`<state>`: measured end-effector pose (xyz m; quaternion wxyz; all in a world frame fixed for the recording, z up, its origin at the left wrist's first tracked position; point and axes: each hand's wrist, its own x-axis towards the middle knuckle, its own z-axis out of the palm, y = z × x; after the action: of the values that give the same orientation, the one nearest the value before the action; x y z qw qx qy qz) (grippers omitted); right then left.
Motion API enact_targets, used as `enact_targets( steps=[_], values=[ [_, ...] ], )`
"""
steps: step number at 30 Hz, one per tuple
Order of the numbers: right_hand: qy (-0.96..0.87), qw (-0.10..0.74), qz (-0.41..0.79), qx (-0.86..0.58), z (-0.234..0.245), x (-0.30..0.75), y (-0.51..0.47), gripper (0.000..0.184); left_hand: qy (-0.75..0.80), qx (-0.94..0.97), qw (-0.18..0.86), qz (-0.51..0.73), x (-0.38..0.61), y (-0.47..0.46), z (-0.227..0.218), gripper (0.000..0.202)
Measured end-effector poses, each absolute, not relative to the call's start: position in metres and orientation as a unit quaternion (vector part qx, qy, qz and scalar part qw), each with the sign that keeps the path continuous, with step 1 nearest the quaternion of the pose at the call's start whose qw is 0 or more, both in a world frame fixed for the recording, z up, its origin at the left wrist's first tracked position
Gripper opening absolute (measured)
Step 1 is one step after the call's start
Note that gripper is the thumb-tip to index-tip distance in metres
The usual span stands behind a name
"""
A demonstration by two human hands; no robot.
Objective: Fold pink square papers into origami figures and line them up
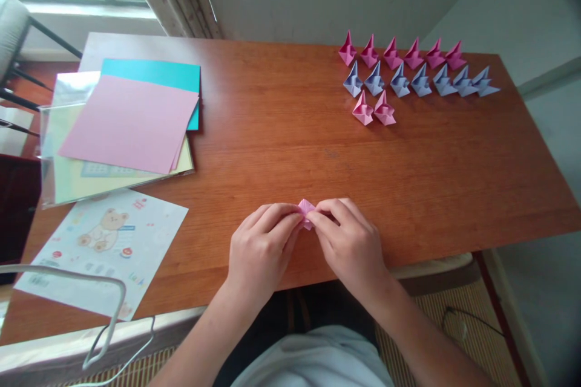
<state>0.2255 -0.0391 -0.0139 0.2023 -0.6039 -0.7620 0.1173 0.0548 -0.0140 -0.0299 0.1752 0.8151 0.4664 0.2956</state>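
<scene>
A small folded piece of pink origami paper (307, 207) is held between both hands, close to the table's front edge. My left hand (264, 242) pinches its left side between thumb and fingers. From the right, my right hand (349, 239) grips it the same way, with the thumb and fingertips pressed together at the paper. The fingers cover much of the paper, so its full shape is hidden. Finished-looking folded figures stand at the back right: dark pink ones (392, 53), blue-grey ones (400, 81) and two light pink ones (385, 110).
On the left of the wooden table (263, 139) lie pink sheets (131, 124), a turquoise sheet (154, 75) and a clear sleeve (49, 157). Nearer me is a bear-printed sheet (154, 224), with a white bent tube (120, 302) crossing its edge. A chair (18, 24) stands beyond.
</scene>
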Motion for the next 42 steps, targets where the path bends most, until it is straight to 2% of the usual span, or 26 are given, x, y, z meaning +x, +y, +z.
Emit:
enact_targets(
  steps=[6,13,20,27,42],
  values=[
    [-0.744,0.204,0.091,-0.63,-0.011,0.219,-0.04,0.023,0.47,0.813,0.176,0.296,0.056,-0.013,-0.029,0.007],
    [-0.733,0.214,0.13,-0.632,-0.018,0.219,-0.045,0.024,0.47,0.818,0.166,0.288,0.057,-0.013,-0.028,0.009],
    [-0.762,0.176,0.131,-0.609,-0.014,0.224,-0.038,0.029,0.475,0.815,0.166,0.288,0.057,-0.013,-0.028,0.008],
    [-0.712,0.193,0.231,-0.634,-0.012,0.227,-0.028,0.016,0.494,0.811,0.155,0.274,0.061,-0.012,-0.029,0.009],
    [-0.655,0.243,0.235,-0.676,-0.016,0.23,-0.032,0.01,0.522,0.802,0.129,0.26,0.068,-0.014,-0.023,0.012]
  ],
)
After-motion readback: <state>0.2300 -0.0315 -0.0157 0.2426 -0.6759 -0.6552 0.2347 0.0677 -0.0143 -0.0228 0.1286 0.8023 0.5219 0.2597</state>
